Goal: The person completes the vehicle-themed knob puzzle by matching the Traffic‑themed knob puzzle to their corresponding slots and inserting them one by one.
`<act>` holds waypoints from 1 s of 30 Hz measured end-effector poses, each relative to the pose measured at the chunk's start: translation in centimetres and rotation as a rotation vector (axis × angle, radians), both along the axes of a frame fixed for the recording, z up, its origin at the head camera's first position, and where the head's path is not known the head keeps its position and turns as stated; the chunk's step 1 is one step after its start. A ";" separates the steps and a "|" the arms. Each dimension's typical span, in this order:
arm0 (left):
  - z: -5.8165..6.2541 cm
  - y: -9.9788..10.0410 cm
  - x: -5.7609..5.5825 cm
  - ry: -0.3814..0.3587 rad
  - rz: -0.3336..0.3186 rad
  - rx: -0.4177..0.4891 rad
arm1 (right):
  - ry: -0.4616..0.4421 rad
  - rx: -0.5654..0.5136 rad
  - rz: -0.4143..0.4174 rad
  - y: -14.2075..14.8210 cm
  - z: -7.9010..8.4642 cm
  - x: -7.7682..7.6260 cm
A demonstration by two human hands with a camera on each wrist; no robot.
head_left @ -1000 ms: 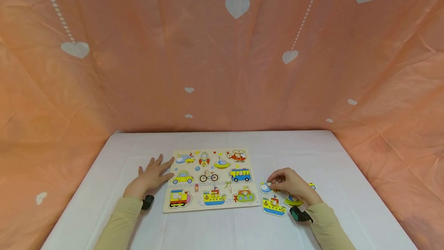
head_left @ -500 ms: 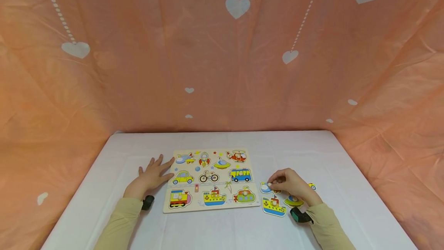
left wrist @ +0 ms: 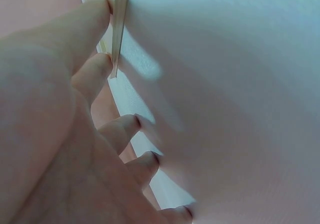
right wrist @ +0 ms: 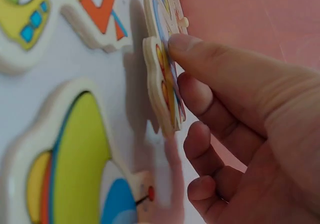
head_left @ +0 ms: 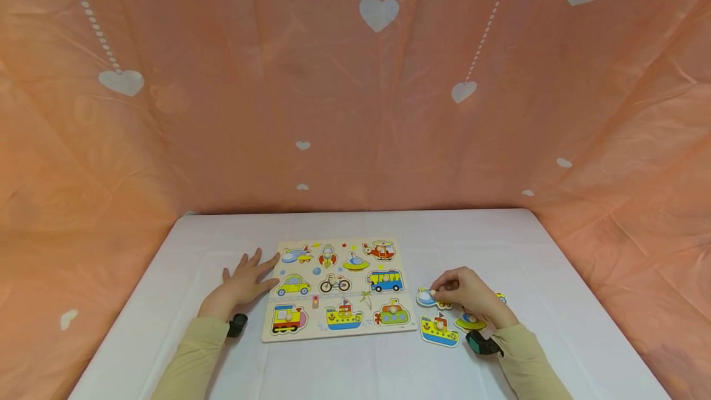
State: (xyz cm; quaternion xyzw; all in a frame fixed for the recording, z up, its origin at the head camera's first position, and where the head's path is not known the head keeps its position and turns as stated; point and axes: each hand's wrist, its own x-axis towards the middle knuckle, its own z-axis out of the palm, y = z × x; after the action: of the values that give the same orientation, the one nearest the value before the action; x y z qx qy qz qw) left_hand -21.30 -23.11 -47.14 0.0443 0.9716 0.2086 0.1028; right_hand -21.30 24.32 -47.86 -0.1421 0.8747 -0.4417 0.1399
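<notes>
My right hand (head_left: 463, 294) pinches the airplane puzzle piece (head_left: 426, 298) between thumb and fingers at its knob. In the right wrist view the airplane piece (right wrist: 162, 84) stands off the table, its shadow beside it. Below lie a ship piece (head_left: 439, 332) and a flying saucer piece (head_left: 471, 322); a yellow piece (head_left: 501, 297) shows only partly behind the hand. Spread fingers of my left hand (head_left: 239, 289) rest at the left edge of the wooden peg puzzle board (head_left: 355, 332); its thumb and index finger touch that edge in the left wrist view (left wrist: 102, 32).
The board bears pictures of vehicles; the helicopter (head_left: 379, 250), bus (head_left: 386, 280), train (head_left: 287, 318) and submarine (head_left: 392, 312) show knobs. A white cloth covers the table (head_left: 333, 375). An orange curtain with hearts (head_left: 333, 91) hangs behind and at both sides.
The airplane piece has risen slightly from the table in my right hand. My left hand stays at the board's edge.
</notes>
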 end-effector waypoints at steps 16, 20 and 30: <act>0.3 0.2 0.1 0.002 0.000 0.000 | 0.018 0.007 -0.003 -0.8 1.2 -0.6; 0.3 0.2 0.1 0.002 -0.001 -0.002 | 0.022 -0.006 0.009 -1.2 1.1 -0.7; 0.1 0.1 0.1 -0.003 0.005 -0.007 | 0.153 0.031 0.084 -3.5 1.9 -2.0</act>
State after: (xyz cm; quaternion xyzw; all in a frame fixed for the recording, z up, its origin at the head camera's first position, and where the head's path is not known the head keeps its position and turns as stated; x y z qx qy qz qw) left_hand -21.21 -22.99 -47.05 0.0412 0.9722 0.2056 0.1039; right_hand -23.28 20.86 -46.01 -0.2097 0.8828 -0.4099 0.0931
